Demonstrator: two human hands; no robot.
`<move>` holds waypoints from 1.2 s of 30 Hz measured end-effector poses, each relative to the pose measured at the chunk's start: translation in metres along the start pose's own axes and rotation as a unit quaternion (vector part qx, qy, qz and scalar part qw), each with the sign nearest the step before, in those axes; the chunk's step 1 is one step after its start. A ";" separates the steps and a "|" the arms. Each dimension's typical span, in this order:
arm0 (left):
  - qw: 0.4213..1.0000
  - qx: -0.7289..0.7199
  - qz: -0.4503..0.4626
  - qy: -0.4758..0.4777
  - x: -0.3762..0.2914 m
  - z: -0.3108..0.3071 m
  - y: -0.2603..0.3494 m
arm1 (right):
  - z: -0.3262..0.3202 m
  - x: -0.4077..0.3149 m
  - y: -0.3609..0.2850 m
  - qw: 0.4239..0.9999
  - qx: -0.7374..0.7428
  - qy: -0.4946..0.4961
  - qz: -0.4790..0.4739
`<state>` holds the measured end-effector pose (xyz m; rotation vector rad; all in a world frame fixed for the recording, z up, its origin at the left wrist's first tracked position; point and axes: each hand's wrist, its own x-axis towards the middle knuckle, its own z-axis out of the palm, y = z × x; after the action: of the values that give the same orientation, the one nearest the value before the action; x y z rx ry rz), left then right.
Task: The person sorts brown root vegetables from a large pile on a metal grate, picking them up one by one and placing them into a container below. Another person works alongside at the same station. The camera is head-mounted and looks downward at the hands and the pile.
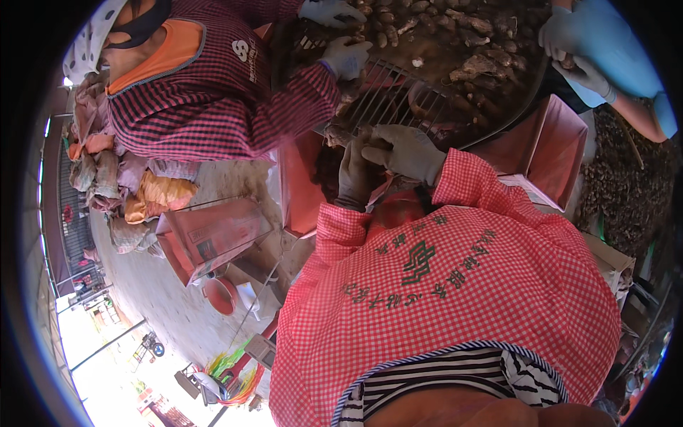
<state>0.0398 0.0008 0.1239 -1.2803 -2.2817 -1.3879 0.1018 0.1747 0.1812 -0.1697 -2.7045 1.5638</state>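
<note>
My left hand [356, 173] and my right hand [411, 152], both in dirty pale work gloves, meet at the near edge of a sorting table. Their fingers are bent towards each other; anything between them is hidden by the gloves and shadow. Just beyond lies the metal bar grate [387, 93] set in the table. A knobbly brown root [337, 136] rests at the grate's corner, close to my left fingers. Many soil-covered tubers [483, 66] are spread over the dark tabletop farther back, with a small pale piece [417, 62] among them.
At the left, a co-worker's gloved hand [347, 57] is over the table. Another co-worker's gloved hands [579, 64] hold a tuber at the right. Red bins [560, 155] stand below the edge. Sacks [163, 192], a red bucket [220, 296] and a tuber heap [624, 187] occupy the floor.
</note>
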 end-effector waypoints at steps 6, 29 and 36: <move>0.902 -0.344 -0.230 -0.126 -0.026 0.006 0.007 | 0.006 -0.019 0.000 0.976 -0.146 0.025 -0.159; 0.449 -0.647 -0.614 -0.051 0.015 0.039 -0.006 | -0.187 0.024 0.159 0.870 -0.393 0.269 0.124; 0.497 -0.599 -0.623 -0.076 0.021 0.045 -0.007 | -0.077 -0.010 0.096 0.914 -0.365 0.175 0.040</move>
<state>0.0331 0.0472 0.1059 0.9174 -1.9748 -3.7496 0.1249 0.2875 0.1368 -0.5087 -2.8353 0.3862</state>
